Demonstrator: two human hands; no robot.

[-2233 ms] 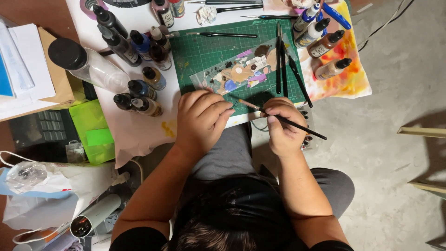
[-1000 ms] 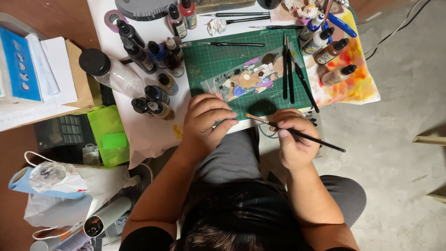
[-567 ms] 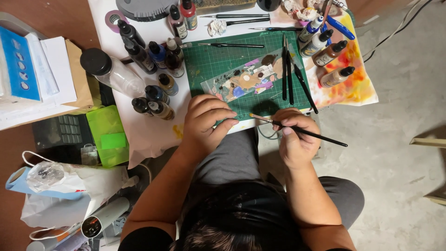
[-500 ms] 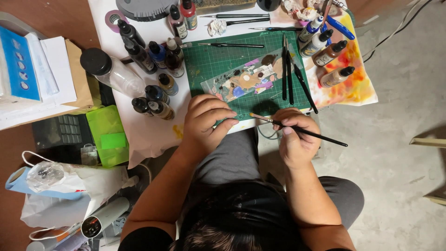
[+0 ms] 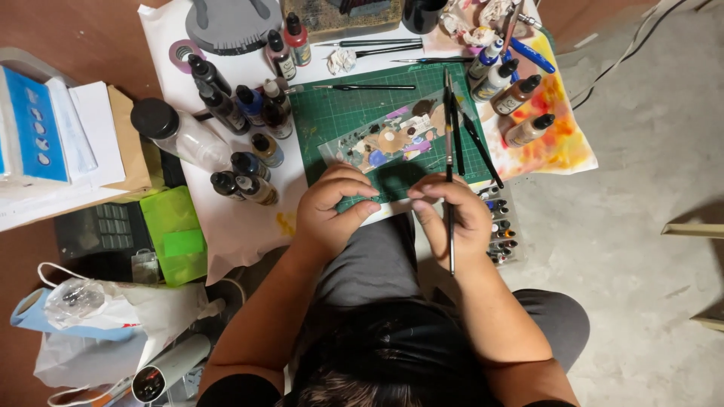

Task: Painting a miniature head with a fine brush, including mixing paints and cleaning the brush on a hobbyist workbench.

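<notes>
Green gridded mat [image 5: 343, 113] lay beneath both hands — right hand [image 5: 452, 222] clamped a thin black brush [image 5: 450, 173], left hand [image 5: 332, 211] curled, fingertips pinched together.

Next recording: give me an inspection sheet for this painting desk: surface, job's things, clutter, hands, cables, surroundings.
Surface: green gridded cutting mat on white paper over the table.
Job's things: thin black paintbrush in the right hand; clear plastic palette sheet dabbed with paint on the mat.
Clutter: dark-capped paint bottles left of the mat, spare brushes right of it, lime green plastic box, orange-stained paper.
Hands: left hand curled at the mat's near edge, what it pinches is hidden; right hand grips the brush.
Cables: thin dark cable on the floor, top right.
Surroundings: grey concrete floor.
</notes>
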